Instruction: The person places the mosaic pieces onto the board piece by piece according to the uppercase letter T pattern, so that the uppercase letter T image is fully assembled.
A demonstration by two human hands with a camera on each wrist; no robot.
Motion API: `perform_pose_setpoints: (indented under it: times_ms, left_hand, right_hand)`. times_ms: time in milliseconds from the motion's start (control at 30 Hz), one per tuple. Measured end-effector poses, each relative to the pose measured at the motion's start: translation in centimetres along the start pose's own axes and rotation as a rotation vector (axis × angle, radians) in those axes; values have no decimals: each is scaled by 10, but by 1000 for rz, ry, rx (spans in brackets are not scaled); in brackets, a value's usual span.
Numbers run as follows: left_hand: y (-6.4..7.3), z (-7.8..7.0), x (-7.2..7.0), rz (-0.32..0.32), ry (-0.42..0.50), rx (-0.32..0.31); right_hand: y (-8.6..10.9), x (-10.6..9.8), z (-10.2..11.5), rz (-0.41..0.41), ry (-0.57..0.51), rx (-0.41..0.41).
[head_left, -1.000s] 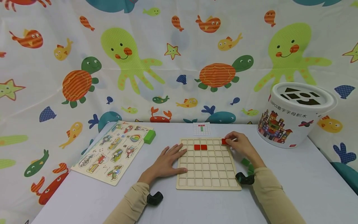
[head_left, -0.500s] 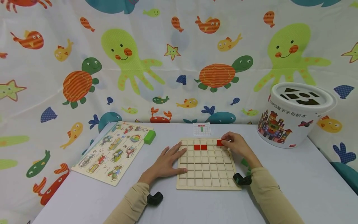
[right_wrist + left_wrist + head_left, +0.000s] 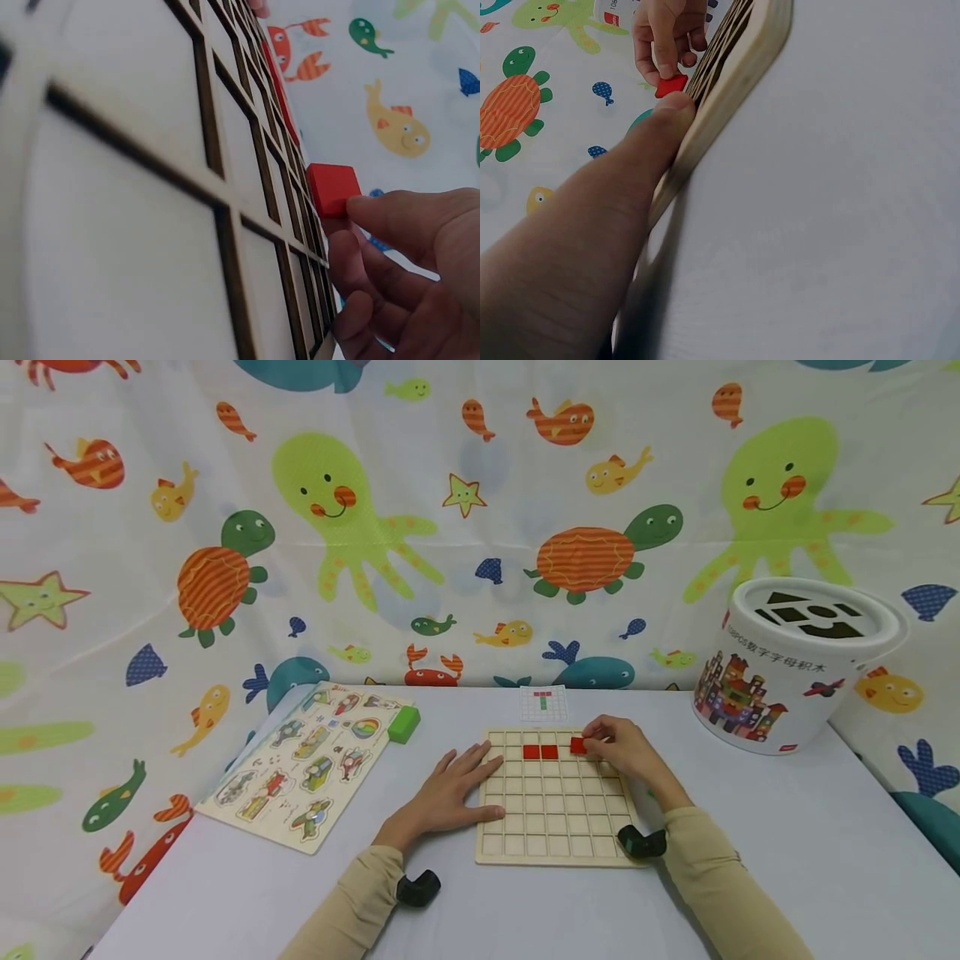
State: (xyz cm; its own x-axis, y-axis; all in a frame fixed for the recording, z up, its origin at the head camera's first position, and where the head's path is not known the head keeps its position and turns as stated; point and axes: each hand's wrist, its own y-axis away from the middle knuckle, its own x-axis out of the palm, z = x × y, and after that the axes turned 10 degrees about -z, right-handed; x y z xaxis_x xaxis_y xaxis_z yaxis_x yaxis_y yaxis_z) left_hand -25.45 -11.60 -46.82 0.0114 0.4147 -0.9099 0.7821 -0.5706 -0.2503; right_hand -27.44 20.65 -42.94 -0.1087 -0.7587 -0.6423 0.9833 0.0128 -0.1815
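Note:
A wooden grid board (image 3: pixel 557 823) lies on the white table. Along its left edge rests my left hand (image 3: pixel 448 793), fingers spread and straight, fingertips and thumb on the rim. My right hand (image 3: pixel 626 752) pinches a red square tile (image 3: pixel 577 746) between thumb and fingers over the board's upper right squares. In the right wrist view, that tile stands tilted above the grid. Two more red tiles, a left one (image 3: pixel 531 752) and a right one (image 3: pixel 550 752), sit side by side in the second row. A small pattern card (image 3: pixel 543 703) with red and green squares lies behind the board.
At the left lies a wooden picture puzzle (image 3: pixel 345 785) with a green block (image 3: pixel 403 725) at its upper right edge. A white bucket (image 3: pixel 787 693) with a shape-cutout lid stands back right. Something green (image 3: pixel 651 793) is mostly hidden behind my right forearm.
My right hand has moved left across the board's top with the red tile, coming closer to the two placed tiles. My left hand keeps its place on the left edge.

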Motion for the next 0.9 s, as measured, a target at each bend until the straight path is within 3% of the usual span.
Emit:
perform_pose_setpoints:
  times_ms: [900]
  left_hand:
    - [-1, -2, -2, -12, 15, 3]
  right_hand:
    - [1, 11, 7, 43, 6, -50]
